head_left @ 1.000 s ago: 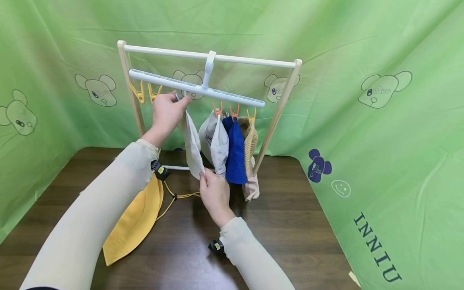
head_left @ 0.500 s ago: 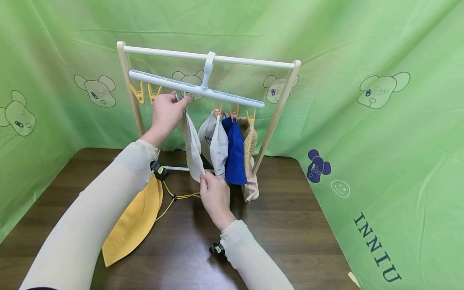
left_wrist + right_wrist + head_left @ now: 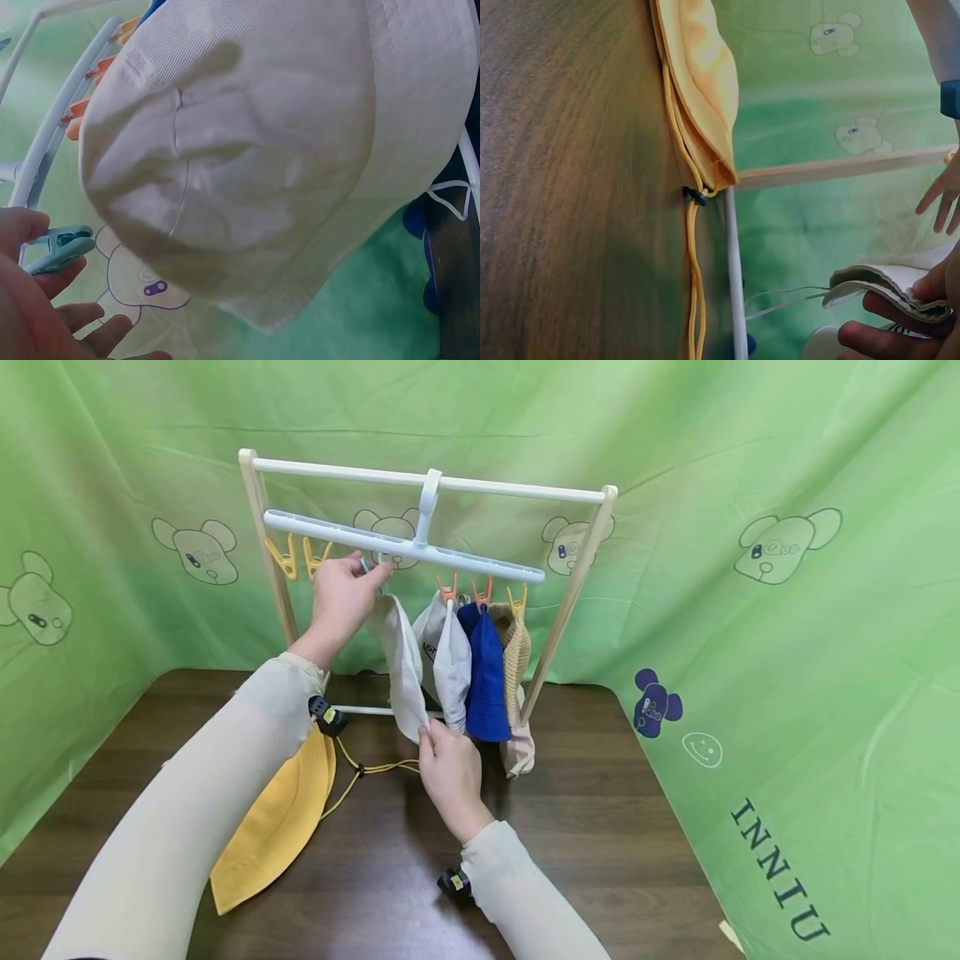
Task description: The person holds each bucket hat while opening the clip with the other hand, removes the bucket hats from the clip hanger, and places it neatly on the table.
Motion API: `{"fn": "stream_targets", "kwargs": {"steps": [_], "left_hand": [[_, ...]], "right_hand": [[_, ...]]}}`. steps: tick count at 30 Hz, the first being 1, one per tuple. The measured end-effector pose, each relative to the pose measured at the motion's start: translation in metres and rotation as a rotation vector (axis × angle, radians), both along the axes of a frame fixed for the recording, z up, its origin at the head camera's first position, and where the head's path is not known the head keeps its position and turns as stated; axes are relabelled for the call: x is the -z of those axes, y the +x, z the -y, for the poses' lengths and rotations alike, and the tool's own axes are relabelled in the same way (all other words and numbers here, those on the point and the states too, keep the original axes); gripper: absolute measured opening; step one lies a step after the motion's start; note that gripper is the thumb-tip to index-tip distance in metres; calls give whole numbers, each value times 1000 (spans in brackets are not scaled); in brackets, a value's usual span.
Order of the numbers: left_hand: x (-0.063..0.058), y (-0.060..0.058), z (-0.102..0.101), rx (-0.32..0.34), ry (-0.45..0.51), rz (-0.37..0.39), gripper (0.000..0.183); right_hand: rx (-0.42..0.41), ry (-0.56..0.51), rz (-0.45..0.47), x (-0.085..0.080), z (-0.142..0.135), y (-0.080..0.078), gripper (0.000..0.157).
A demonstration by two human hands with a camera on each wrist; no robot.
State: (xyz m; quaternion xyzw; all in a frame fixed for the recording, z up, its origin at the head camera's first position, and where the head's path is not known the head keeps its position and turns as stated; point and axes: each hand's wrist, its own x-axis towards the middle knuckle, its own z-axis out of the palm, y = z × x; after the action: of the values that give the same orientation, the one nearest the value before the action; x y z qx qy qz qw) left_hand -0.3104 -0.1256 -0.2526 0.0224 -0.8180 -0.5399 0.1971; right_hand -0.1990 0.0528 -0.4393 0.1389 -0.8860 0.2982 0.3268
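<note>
My left hand point(image 3: 341, 602) pinches a light blue clothespin point(image 3: 64, 247) below the left part of the pale blue hanger point(image 3: 345, 536). In the left wrist view a small gap separates the clothespin from the crown of a white hat point(image 3: 405, 672). My right hand point(image 3: 452, 772) pinches the folded brim of this hat point(image 3: 892, 289) between thumb and fingers and holds it with the crown up and the brim down. To its right, a whitish hat with lettering point(image 3: 453, 672), a blue bucket hat point(image 3: 487, 685) and a beige knitted hat point(image 3: 517, 647) hang from clothespins.
The hanger hooks over the top bar of a wood-and-white rack point(image 3: 525, 489). Two yellow clothespins point(image 3: 283, 562) hang at its left end. A yellow hat point(image 3: 273, 818) with a drawstring point(image 3: 348, 785) lies on the dark wooden table point(image 3: 600, 843). Green printed cloth point(image 3: 787, 652) surrounds the table.
The white hat's top has come down out of the left hand's clothespin. My right hand has shifted slightly right with the brim; the left hand has stayed almost still.
</note>
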Motion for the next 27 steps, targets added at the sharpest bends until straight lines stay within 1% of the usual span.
{"fn": "stream_targets", "kwargs": {"steps": [8, 16, 19, 23, 27], "left_hand": [[5, -2, 2, 11, 4, -37, 38], [7, -2, 1, 1, -17, -21, 39], [7, -2, 0, 4, -7, -20, 38], [10, -2, -1, 12, -11, -38, 35], [12, -2, -1, 8, -22, -61, 34]], "right_hand": [[5, 4, -5, 0, -5, 3, 31], [2, 9, -16, -1, -12, 5, 31], [7, 13, -13, -1, -16, 6, 32], [13, 19, -9, -3, -20, 7, 33], [8, 21, -5, -3, -23, 9, 38]]}}
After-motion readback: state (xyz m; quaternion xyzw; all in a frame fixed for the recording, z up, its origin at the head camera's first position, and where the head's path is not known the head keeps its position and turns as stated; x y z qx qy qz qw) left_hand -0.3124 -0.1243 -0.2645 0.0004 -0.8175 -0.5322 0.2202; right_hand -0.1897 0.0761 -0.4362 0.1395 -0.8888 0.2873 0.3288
